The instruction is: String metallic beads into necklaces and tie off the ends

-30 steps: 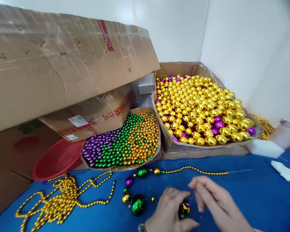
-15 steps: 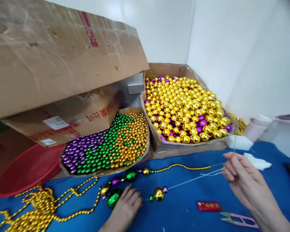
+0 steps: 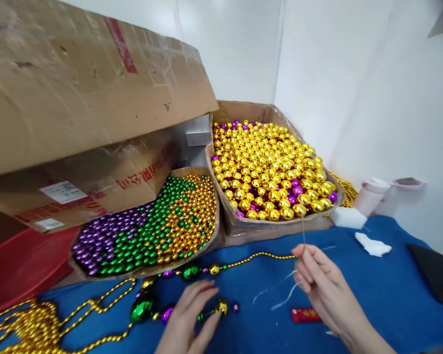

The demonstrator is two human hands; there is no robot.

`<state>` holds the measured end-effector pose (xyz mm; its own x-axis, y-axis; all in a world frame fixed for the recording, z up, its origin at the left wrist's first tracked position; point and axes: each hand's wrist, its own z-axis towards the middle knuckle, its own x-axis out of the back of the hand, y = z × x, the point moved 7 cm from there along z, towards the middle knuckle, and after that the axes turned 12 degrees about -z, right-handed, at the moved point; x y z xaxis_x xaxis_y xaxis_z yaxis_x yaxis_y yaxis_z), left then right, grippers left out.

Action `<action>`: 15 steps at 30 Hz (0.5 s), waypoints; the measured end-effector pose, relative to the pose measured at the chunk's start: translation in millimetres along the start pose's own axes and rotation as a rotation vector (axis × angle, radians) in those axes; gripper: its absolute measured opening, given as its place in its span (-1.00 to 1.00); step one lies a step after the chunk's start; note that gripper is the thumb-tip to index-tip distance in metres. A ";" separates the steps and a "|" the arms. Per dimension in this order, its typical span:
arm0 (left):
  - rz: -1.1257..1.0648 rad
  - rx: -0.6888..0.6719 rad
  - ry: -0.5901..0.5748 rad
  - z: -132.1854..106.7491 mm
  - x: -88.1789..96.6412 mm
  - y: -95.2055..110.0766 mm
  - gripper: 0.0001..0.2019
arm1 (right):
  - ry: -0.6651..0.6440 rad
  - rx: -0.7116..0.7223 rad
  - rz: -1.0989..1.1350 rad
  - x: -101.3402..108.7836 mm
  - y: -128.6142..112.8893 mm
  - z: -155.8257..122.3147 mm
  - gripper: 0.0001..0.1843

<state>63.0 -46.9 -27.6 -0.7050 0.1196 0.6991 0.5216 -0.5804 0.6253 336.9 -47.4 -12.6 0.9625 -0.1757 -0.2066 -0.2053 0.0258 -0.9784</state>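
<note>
While the needle [image 3: 303,230] is pinched upright between the fingertips of the right hand [image 3: 319,282], near the middle of the surface [image 3: 376,290], the white thread [image 3: 280,295] trails slack across the blue cloth toward the left hand [image 3: 186,317]. The left hand is spread loosely, its fingertips resting on a small gold bead [image 3: 221,307] on the strand by the near edge; nothing is gripped there. Risk: with the beads only pressed, not held, a tug on the thread could roll them off or slide the strand. The slack thread could be snagged on the red packet [image 3: 305,314]. The thin needle could slip from the pinch or prick a finger.
</note>
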 end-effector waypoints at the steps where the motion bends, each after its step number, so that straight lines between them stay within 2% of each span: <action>1: -0.119 0.055 0.000 9.1 -8.2 13.3 -0.59 | -0.025 -0.003 -0.026 -9.0 1.8 -2.3 -0.72; 2: -0.230 0.074 0.004 17.7 -16.7 26.8 -0.55 | -0.048 -0.004 -0.057 -16.7 3.7 -4.1 -0.71; 4: -0.363 0.022 0.037 32.0 -30.6 50.5 -0.52 | -0.084 0.005 -0.122 -28.2 6.6 -6.8 -0.69; 7: -0.372 -0.107 0.155 42.0 -41.6 68.9 -0.54 | -0.136 0.034 -0.204 -39.2 9.7 -9.6 -0.69; 11: -0.250 -0.200 0.217 39.6 -53.1 70.2 -0.82 | -0.185 0.063 -0.271 -44.6 12.1 -12.0 -0.70; 13: -0.188 -0.215 0.247 31.9 -55.0 62.6 -0.85 | -0.176 0.055 -0.300 -41.4 13.1 -10.9 -0.69; 15: -0.084 -0.245 0.216 21.0 -59.4 51.7 -0.85 | -0.141 0.028 -0.328 -33.9 15.5 -7.7 -0.68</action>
<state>141.9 -67.1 -29.5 -0.8397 0.0168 0.5427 0.3450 -0.7553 0.5572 299.7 -48.7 -20.6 0.9918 -0.0420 0.1206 0.1215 0.0177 -0.9924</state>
